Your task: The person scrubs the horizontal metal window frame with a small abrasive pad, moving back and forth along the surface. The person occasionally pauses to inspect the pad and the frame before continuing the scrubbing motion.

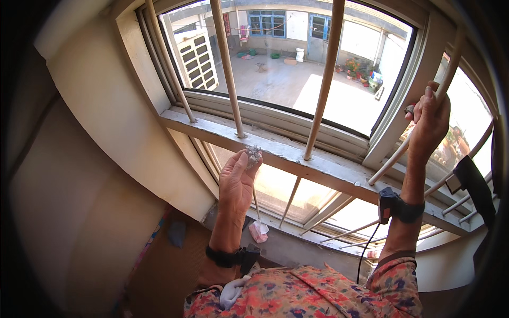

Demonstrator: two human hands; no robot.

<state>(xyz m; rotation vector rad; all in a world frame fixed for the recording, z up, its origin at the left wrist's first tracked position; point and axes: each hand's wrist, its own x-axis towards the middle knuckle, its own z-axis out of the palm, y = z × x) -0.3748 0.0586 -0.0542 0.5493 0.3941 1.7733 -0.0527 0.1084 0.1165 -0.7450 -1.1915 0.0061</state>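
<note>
Between the thumb and fingers of my left hand [237, 177] is a small crumpled grey wad [253, 156], perhaps dirty cloth or paper. It is held up in front of the painted crossbeam [274, 153] of the window. My right hand [431, 119] is wrapped around an upright round bar [453, 65] at the right side of the window. A small dark and reddish bit [409, 109] shows beside its fingers; I cannot tell what it is. Both wrists carry black straps with small devices.
More round bars [324, 87] stand before the sliding window [270, 107], whose glass looks onto a courtyard. A pink tissue pack [259, 231] lies on the lower sill. A black cable [365, 250] hangs from the right wrist device. A dark strap-like object [473, 187] hangs at far right.
</note>
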